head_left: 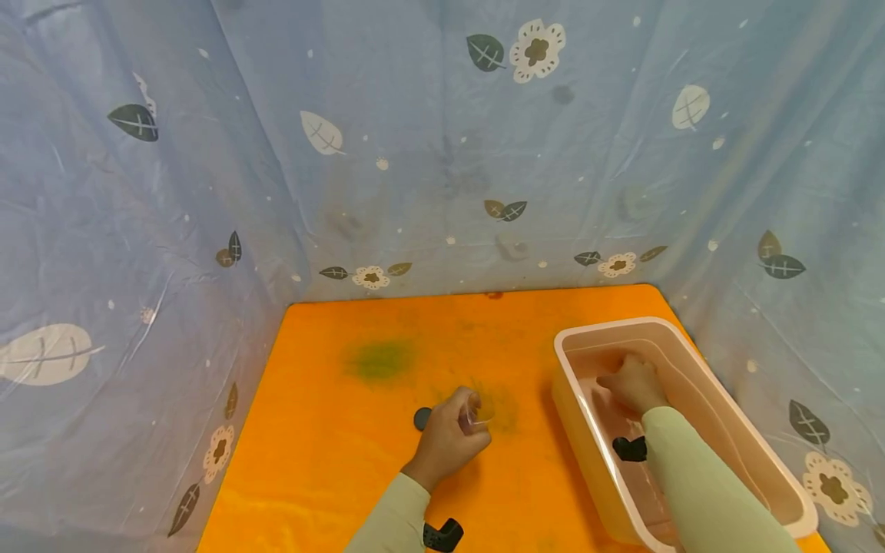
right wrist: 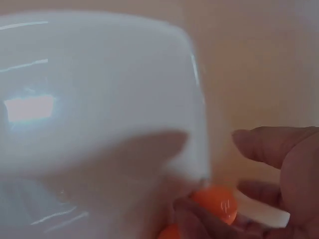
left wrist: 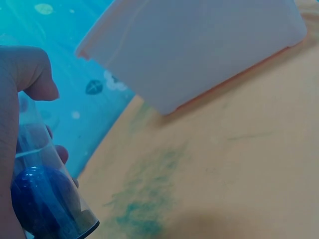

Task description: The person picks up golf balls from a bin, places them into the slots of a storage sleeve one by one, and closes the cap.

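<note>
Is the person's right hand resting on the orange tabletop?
No, the head view shows the right hand reaching down inside the pale pink bin.

The left hand [head_left: 449,434] — digits [head_left: 456,401] curled in a grip — stands well apart from the right hand [head_left: 636,382], whose thumb [right wrist: 266,144] extends clear of its fingers [right wrist: 261,192], the latter hand placed slightly farther forward — both forearms [head_left: 712,484] angled inward, in pale green sleeves [head_left: 394,516].
</note>
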Motion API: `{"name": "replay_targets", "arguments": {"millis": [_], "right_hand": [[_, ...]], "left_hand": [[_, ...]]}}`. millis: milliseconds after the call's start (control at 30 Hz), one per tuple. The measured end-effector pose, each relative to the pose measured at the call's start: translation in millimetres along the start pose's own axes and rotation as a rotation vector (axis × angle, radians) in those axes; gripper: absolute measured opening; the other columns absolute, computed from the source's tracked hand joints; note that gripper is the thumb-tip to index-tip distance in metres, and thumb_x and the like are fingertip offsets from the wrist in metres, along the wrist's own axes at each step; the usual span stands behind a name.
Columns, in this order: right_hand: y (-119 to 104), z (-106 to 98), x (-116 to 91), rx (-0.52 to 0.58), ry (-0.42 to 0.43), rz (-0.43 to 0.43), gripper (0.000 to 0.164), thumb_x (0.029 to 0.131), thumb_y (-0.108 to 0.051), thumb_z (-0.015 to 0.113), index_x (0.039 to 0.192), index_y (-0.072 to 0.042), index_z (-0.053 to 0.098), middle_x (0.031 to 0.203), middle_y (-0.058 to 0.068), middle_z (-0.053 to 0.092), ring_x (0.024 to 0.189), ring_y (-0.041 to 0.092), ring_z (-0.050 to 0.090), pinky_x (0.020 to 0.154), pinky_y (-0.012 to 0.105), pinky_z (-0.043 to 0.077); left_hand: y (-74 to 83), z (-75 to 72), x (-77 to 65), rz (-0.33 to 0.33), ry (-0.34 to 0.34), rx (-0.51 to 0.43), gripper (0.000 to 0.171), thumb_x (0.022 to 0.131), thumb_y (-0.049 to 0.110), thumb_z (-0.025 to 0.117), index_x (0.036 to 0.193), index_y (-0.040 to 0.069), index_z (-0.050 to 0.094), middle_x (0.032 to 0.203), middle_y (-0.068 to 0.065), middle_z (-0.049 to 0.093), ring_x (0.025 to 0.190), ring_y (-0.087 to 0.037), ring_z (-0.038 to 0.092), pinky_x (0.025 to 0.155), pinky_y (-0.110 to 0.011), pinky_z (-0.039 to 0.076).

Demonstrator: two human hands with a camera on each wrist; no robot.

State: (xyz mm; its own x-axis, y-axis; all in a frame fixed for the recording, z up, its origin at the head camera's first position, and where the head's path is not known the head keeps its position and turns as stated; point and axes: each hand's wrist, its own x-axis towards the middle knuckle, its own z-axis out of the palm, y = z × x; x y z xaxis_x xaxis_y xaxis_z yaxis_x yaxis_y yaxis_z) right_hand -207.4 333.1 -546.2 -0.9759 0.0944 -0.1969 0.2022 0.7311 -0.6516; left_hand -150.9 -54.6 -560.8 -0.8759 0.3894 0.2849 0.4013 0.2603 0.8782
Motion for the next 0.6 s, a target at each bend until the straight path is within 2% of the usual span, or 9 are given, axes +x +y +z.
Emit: {"name": "replay_targets", "arguments": {"millis": [67,167,233,300,400,500,600], "right_hand": [[5.4,2.5,3.4,-0.011,-0.031,-0.027,0.043,0.091,-0.017,0.075,0.115,0.016,0.062,0.102,0.03,0.061,0.091,0.049,0.058,0.084,0.057,0.054],[13.4,6.9,7.4,0.028,-0.111,-0.081,0.026,0.083,-0.008,0.074,0.1,0.01,0.065,0.082,0.016,0.061,0.071,0.035,0.057,0.065,0.042,0.051],[17.4,9.0,9.0,0.044,-0.144,-0.113,0.028,0.08,-0.006,0.075,0.101,0.008,0.064,0.082,0.01,0.061,0.07,0.028,0.056,0.063,0.036,0.048],[22.6,11.3,11.7,0.084,-0.172,-0.113,0.03,0.078,-0.004,0.073,0.103,0.01,0.062,0.079,0.011,0.06,0.066,0.027,0.055,0.06,0.035,0.047],[24.3,12.1,14.1,0.123,-0.197,-0.069,0.031,0.081,-0.003,0.074,0.106,0.01,0.061,0.077,0.012,0.057,0.063,0.026,0.056,0.058,0.033,0.048],[19.1,10.5,12.1,0.124,-0.21,-0.029,0.032,0.082,-0.002,0.073,0.109,0.01,0.061,0.077,0.011,0.058,0.064,0.026,0.057,0.06,0.034,0.049],[13.7,9.0,8.3,0.083,-0.203,-0.027,0.03,0.084,-0.001,0.072,0.11,0.01,0.062,0.077,0.01,0.058,0.067,0.027,0.057,0.063,0.036,0.049]], "left_hand": [[-0.2,0.6,0.0,0.001,0.007,0.009,0.032,0.087,-0.004,0.069,0.096,0.019,0.05,0.109,0.003,0.062,0.076,-0.013,0.055,0.084,-0.032,0.059],[0.0,1.8,-0.2,-0.006,0.01,0.011,0.032,0.086,-0.004,0.069,0.097,0.019,0.05,0.108,0.004,0.062,0.075,-0.012,0.055,0.084,-0.032,0.059],[0.6,2.8,0.1,-0.009,0.005,0.006,0.031,0.086,-0.004,0.068,0.097,0.018,0.05,0.108,0.003,0.062,0.075,-0.012,0.054,0.083,-0.032,0.059],[1.8,3.7,0.4,-0.011,-0.002,0.0,0.03,0.086,-0.003,0.068,0.097,0.018,0.051,0.108,0.002,0.062,0.075,-0.012,0.054,0.084,-0.032,0.059],[3.4,4.5,0.8,-0.014,-0.004,0.007,0.03,0.086,-0.002,0.068,0.099,0.019,0.052,0.107,0.003,0.062,0.075,-0.012,0.054,0.083,-0.031,0.059],[4.2,5.0,1.1,-0.017,-0.006,0.017,0.03,0.086,-0.002,0.068,0.102,0.02,0.054,0.104,0.004,0.061,0.076,-0.012,0.053,0.083,-0.031,0.059],[4.1,5.7,1.0,-0.025,-0.01,0.018,0.031,0.086,-0.002,0.069,0.103,0.02,0.055,0.1,0.004,0.06,0.075,-0.012,0.053,0.083,-0.031,0.059]]}}
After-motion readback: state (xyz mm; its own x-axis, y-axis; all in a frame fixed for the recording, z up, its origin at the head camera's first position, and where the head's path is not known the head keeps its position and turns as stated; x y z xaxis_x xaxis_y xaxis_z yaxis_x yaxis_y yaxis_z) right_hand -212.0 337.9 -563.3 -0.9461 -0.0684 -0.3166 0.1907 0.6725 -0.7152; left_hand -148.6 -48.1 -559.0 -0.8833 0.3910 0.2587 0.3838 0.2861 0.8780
